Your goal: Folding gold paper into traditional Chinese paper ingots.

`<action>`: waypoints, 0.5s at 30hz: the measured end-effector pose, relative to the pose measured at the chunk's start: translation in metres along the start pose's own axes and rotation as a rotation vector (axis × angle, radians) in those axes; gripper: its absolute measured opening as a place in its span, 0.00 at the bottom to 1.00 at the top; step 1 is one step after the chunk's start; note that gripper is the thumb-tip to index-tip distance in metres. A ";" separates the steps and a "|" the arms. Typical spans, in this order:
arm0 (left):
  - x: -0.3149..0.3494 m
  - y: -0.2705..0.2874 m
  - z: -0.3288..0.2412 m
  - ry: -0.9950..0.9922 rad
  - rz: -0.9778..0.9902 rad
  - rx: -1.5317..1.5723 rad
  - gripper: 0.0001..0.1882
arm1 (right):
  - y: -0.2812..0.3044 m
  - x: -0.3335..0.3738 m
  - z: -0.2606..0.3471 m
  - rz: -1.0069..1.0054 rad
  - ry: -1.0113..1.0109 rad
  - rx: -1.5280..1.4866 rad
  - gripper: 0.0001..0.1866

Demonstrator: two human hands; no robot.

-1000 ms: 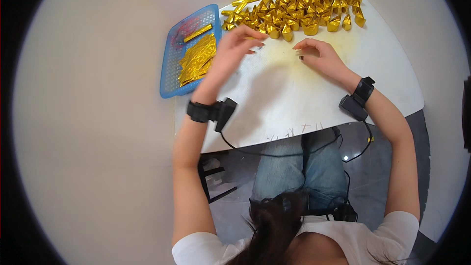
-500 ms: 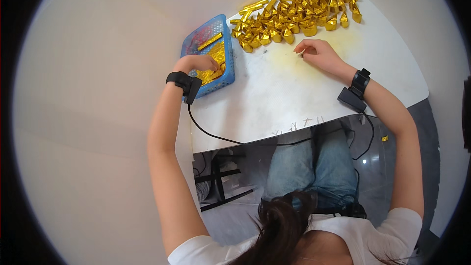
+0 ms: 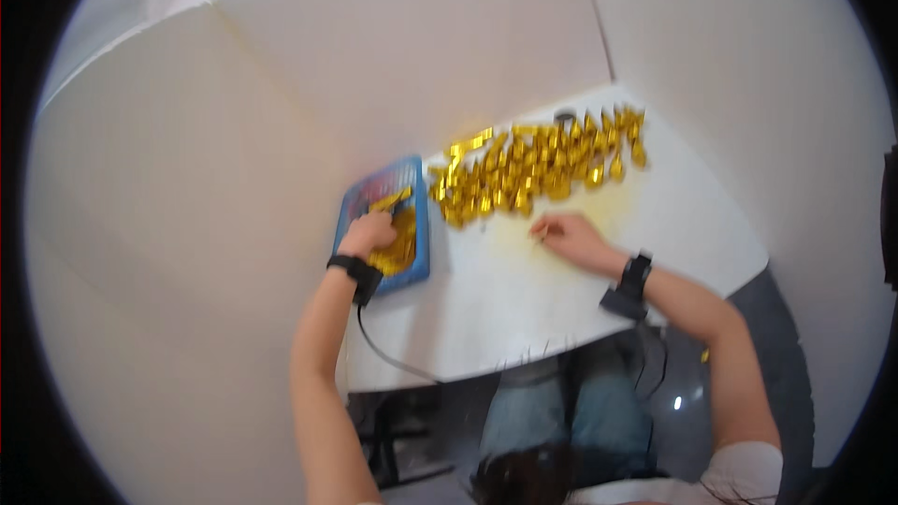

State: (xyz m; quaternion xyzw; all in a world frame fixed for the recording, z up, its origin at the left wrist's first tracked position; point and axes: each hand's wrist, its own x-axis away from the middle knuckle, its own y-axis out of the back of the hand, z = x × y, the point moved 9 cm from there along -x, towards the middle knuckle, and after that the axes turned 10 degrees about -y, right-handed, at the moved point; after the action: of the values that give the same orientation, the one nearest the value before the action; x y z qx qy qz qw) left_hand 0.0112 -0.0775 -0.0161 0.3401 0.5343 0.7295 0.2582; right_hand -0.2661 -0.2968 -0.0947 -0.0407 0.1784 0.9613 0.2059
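My left hand point(image 3: 373, 232) reaches down into a blue plastic basket point(image 3: 423, 224), its fingers curled among gold foil sheets point(image 3: 402, 243). Close to its fingertips lies a folded gold foil strip point(image 3: 393, 199). Blur hides what these fingers grip. Just above the white table point(image 3: 505, 318), my right hand point(image 3: 569, 236) has thumb and fingertips pinched together; whatever is between them is too small to make out. Beyond it, many folded gold foil pieces point(image 3: 524, 168) with pointed tips stand in crowded rows along the back of the table.
Gold foil strips point(image 3: 470, 143) lie behind the left end of the rows. A small dark round thing point(image 3: 565, 117) sits at the back edge. Pale walls point(image 3: 449, 47) enclose the table. Black bands on both wrists trail a cable point(image 3: 393, 361) over the front edge.
My view has tilted up, so the scene sits lower, and it is blurred. My left hand has shifted farther into the basket, toward the folded strip. My right hand keeps its pinch over the table.
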 end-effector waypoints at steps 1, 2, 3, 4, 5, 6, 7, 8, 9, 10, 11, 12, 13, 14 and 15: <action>0.013 0.040 -0.015 -0.001 -0.247 -0.157 0.21 | -0.004 -0.003 -0.007 0.028 -0.001 -0.028 0.11; 0.028 0.066 -0.012 0.047 -0.435 -0.179 0.18 | -0.010 -0.001 0.003 0.042 0.009 -0.039 0.11; 0.041 0.089 -0.012 0.090 -0.615 -0.197 0.15 | -0.014 -0.001 0.003 0.045 0.014 -0.067 0.11; 0.047 0.106 -0.019 0.096 -0.647 -0.182 0.15 | -0.015 0.000 0.003 0.055 -0.033 -0.101 0.11; 0.065 0.133 -0.031 0.007 -0.874 -0.065 0.14 | -0.015 0.001 0.005 0.050 -0.016 -0.075 0.11; 0.088 0.158 -0.045 -0.093 -1.099 0.051 0.13 | -0.014 0.001 0.004 0.053 -0.037 -0.076 0.11; 0.098 0.170 -0.059 -0.093 -1.121 0.059 0.13 | -0.012 -0.002 0.003 0.059 -0.062 -0.081 0.11; 0.107 0.180 -0.073 -0.185 -1.205 0.273 0.13 | -0.006 -0.001 0.006 0.056 -0.064 -0.066 0.13; 0.116 0.184 -0.080 -0.266 -1.275 0.479 0.12 | -0.005 0.000 0.010 0.052 -0.059 -0.058 0.13; 0.111 0.175 -0.084 -0.348 -1.295 0.649 0.11 | -0.004 -0.001 0.014 0.044 -0.061 -0.095 0.15; 0.108 0.162 -0.089 -0.435 -1.306 0.819 0.11 | -0.003 -0.001 0.016 0.035 -0.065 -0.134 0.17; 0.099 0.149 -0.101 -0.364 -1.162 0.940 0.10 | 0.002 -0.003 0.013 0.018 -0.057 -0.125 0.17; 0.091 0.131 -0.115 -0.296 -1.013 1.051 0.09 | 0.005 -0.007 0.002 0.009 -0.074 -0.261 0.18; 0.085 0.111 -0.125 -0.379 -1.028 1.129 0.09 | 0.003 -0.010 -0.003 0.019 -0.085 -0.395 0.18; 0.073 0.088 -0.130 -0.457 -1.047 1.206 0.09 | 0.000 -0.012 -0.002 0.029 -0.066 -0.382 0.18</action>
State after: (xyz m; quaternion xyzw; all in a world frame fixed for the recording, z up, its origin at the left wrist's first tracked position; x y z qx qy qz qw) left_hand -0.1369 -0.1278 0.0579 0.2670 0.8572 0.0165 0.4400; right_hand -0.2549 -0.3024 -0.0943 -0.0447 -0.0135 0.9814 0.1864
